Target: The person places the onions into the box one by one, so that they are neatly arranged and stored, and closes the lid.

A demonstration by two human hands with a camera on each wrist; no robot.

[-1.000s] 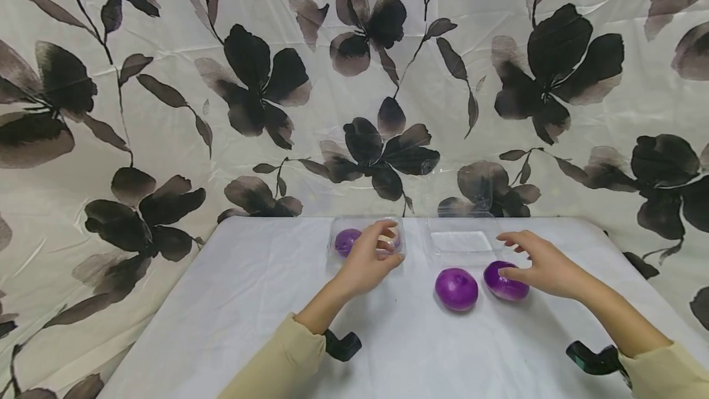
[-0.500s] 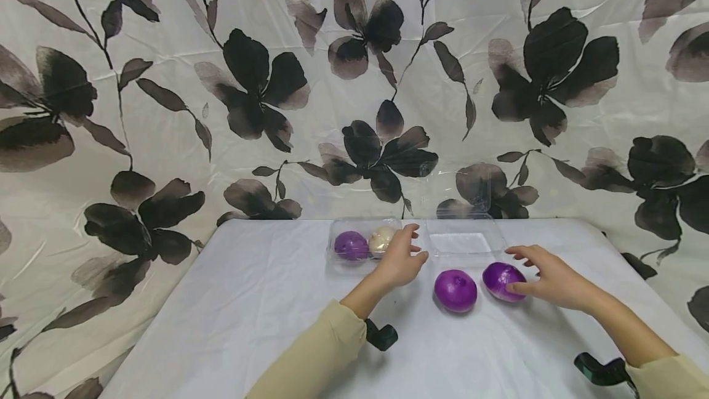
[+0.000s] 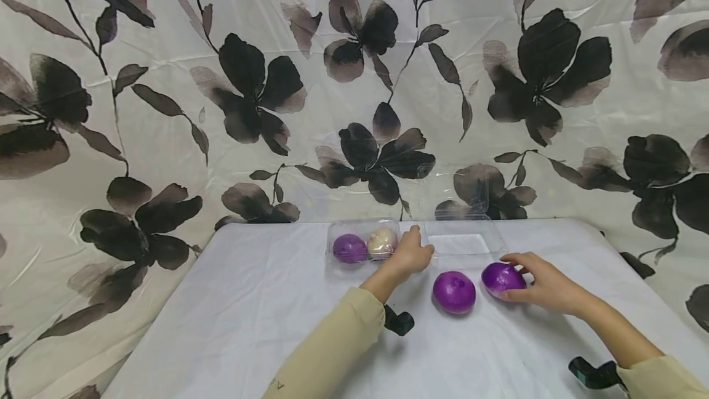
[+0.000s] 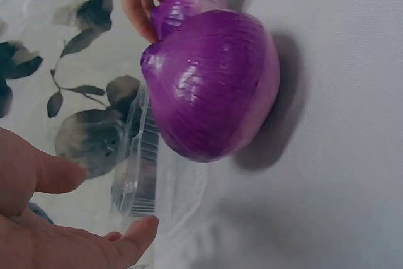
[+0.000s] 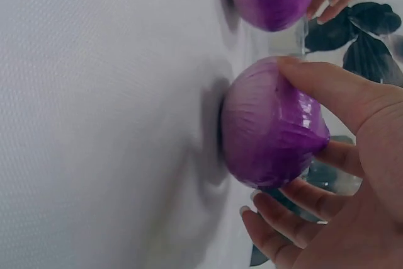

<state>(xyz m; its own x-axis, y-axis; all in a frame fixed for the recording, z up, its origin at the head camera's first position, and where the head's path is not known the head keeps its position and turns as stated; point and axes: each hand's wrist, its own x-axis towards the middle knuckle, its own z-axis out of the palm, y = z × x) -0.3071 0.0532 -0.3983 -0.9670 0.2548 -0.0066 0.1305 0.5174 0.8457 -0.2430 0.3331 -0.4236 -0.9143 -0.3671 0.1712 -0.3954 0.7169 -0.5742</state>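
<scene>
My right hand (image 3: 545, 282) pinches a purple onion (image 3: 501, 280) on the table, thumb on the near side and fingers round the far side. In the right wrist view the thumb lies on top of that onion (image 5: 271, 124). A second purple onion (image 3: 454, 293) sits just left of it, untouched. My left hand (image 3: 411, 256) is at the left side of a clear plastic box (image 3: 460, 244) whose lid stands raised. Thumb and fingers of the left hand (image 4: 69, 212) are spread apart in the left wrist view, with nothing between them.
Left of the open box stands another clear plastic box (image 3: 362, 223). A purple onion (image 3: 350, 249) and a pale, whitish bulb (image 3: 382, 242) lie in it. The white-covered table (image 3: 249, 313) ends at a flowered backdrop (image 3: 255, 159).
My left hand has moved right, from over the filled box to the open box's side. The right hand's fingers have closed round the right-hand onion.
</scene>
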